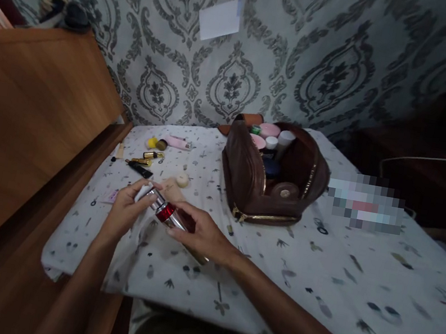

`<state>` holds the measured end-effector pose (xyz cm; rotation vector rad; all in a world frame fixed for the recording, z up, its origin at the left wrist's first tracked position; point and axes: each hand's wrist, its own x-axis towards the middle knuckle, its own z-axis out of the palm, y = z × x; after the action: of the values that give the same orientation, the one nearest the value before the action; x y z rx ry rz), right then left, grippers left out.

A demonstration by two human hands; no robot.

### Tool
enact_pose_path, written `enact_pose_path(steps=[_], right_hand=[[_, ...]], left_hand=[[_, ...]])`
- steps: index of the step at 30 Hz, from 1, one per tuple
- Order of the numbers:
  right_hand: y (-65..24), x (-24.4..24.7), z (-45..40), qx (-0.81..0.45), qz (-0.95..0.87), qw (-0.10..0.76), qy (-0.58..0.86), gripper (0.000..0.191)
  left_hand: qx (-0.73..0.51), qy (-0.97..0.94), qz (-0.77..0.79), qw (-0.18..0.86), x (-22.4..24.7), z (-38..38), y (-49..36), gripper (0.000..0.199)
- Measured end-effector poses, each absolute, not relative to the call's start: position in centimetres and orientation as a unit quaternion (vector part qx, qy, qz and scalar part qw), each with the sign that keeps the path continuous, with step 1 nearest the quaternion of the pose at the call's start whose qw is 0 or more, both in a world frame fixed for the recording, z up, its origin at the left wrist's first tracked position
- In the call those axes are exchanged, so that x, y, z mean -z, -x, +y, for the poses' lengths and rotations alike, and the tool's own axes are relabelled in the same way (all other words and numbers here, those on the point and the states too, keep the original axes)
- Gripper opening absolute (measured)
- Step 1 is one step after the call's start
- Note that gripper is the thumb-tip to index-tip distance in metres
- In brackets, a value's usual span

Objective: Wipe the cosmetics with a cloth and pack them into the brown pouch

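A silver cosmetic bottle with a red band lies slantwise across my two hands, above the front of the cloth-covered table. My right hand is closed around its lower part. At the upper silver end, the fingers of my left hand grip the bottle, beside a small white piece that I cannot identify. Just behind the bottle are a beige flat item and a small round cream-coloured jar. To the right stands an unzipped brown toiletry bag holding several jars and bottles.
Gold tubes, a black tube, a pink tube and a yellow item lie at the table's back left. A wooden cabinet borders the left side. The patterned wall rises behind; a blurred-out item lies right.
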<state>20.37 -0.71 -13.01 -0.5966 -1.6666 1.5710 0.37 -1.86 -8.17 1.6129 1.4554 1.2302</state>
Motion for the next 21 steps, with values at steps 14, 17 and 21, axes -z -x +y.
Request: enact_pose_path(steps=[14,17,21], right_hand=[[-20.1,13.5,-0.9,-0.498,-0.743,0.361,0.264,0.048],[-19.9,14.0,-1.0,-0.463,-0.763,0.362,0.270,0.049],[-19.7,14.3,-1.0,-0.445,-0.774,0.359,0.271,0.048]], left_hand=[[-0.384,-0.656,0.512,0.399,7.4,-3.8,2.1,0.035],[-0.397,-0.663,0.519,0.366,8.3,-3.5,2.1,0.027],[-0.403,-0.670,0.544,0.306,9.1,-3.4,2.0,0.031]])
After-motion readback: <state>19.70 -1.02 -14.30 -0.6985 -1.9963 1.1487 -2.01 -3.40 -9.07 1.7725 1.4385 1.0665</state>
